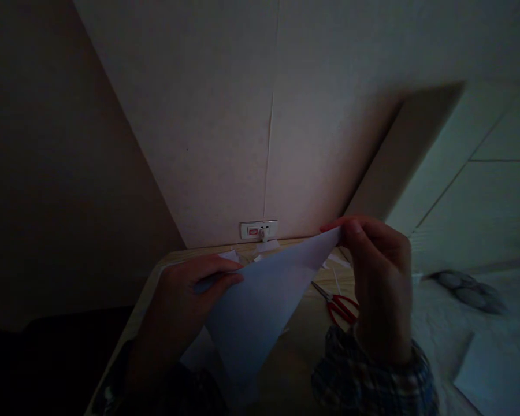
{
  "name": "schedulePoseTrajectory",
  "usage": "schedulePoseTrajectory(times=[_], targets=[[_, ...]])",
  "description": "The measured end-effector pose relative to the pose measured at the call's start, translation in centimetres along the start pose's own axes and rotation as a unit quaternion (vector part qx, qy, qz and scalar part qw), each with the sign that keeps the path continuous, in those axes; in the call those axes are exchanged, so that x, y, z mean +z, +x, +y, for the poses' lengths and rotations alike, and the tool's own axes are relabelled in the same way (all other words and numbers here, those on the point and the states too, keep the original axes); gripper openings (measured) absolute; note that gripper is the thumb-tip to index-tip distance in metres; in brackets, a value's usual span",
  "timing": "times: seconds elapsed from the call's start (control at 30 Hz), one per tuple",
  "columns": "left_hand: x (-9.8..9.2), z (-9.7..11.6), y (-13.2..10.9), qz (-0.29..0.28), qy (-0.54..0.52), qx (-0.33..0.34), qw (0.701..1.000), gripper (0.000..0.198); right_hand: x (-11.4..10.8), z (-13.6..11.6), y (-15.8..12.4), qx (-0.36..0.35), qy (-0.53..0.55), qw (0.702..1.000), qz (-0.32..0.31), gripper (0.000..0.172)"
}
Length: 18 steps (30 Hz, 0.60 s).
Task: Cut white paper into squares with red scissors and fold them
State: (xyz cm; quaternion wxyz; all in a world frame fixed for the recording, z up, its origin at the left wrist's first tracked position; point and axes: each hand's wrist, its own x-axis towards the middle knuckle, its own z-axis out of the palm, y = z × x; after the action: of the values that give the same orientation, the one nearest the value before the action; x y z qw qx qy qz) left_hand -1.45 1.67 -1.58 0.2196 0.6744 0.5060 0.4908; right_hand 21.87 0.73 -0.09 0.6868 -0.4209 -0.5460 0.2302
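A white sheet of paper (264,306), narrowing toward its right corner and its lower end, is held up above a wooden tabletop. On its upper left edge, the thumb and fingers of my left hand (195,294) pinch it. The right corner sits between the thumb and fingers of my right hand (377,266). Below and just left of my right hand lies a pair of scissors (340,306) with red handles, partly hidden by that hand. White paper scraps (267,246) are scattered on the wood behind the sheet.
A wall socket (259,230) with a plug in it is set low in the wall behind the table (316,346). To the right, a tilted panel (407,150) stands by a pale bed-like surface (442,329) bearing a grey object (468,290) and a flat white item (498,370).
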Motion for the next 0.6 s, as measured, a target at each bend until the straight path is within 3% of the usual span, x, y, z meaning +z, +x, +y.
schedulePoseTrajectory(times=[0.17, 0.33, 0.5, 0.6], targets=[[0.0, 0.3, -0.4, 0.045, -0.049, -0.034, 0.997, 0.007, 1.3, -0.2, -0.1, 0.03, 0.008, 0.996, -0.088, 0.015], [-0.1, 0.9, -0.6, 0.057, -0.062, -0.054, 0.995, 0.009, 1.8, 0.3, 0.0, 0.015, 0.018, 0.997, -0.08, 0.024], [-0.4, 1.5, -0.9, 0.077, -0.026, -0.096, 0.992, 0.004, 2.0, 0.4, 0.0, 0.04, 0.01, 0.988, -0.146, 0.016], [-0.4, 1.7, -1.0, 0.084, -0.032, -0.097, 0.991, 0.004, 2.1, 0.6, 0.1, 0.036, 0.001, 0.99, -0.137, 0.018]])
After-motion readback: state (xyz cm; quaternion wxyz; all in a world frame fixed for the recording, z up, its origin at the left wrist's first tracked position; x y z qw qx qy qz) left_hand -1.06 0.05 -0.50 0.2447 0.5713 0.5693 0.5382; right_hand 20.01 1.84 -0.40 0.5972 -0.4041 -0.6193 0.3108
